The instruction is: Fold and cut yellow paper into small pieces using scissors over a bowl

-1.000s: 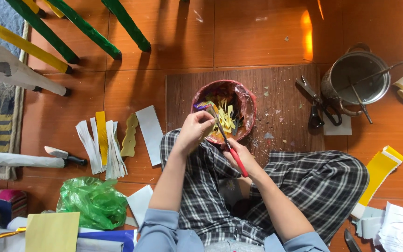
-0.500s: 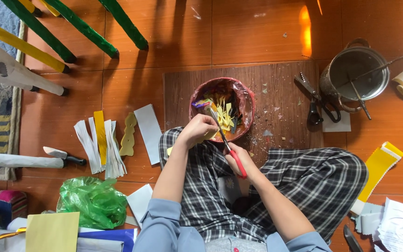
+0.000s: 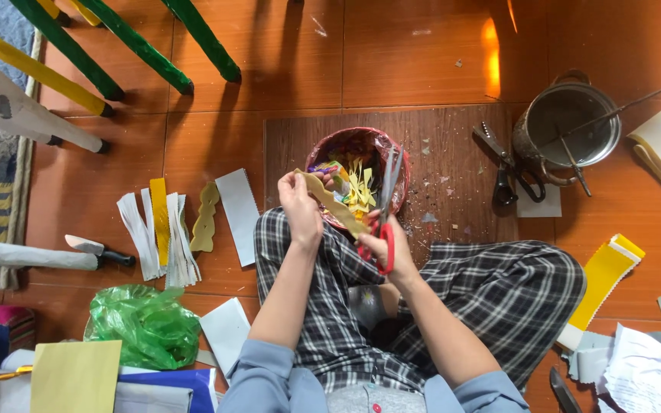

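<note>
The left hand (image 3: 300, 205) holds a yellow paper strip (image 3: 332, 202) at frame centre, fingers pinched on its upper-left end. The strip's long axis runs diagonally from upper left to lower right, over the near rim of the bowl (image 3: 323, 145), which holds paper cuttings. The lower-right end of the strip meets the scissors (image 3: 385, 208), gripped by the right hand (image 3: 389, 246), fingers closed through the red handles. The blades point toward the top of the frame, slightly apart, crossing over the bowl just right of the strip. The right hand is nearer the strip's lower end; the left hand controls the upper end.

Change from the earlier frames: the strip was bunched close to the bowl with the scissors angled down across it; now the strip is drawn out at full length and the blades are raised more upright.

Left of frame: cut strips (image 3: 158, 237) on the floor. Upper right: a pot (image 3: 568, 126).
</note>
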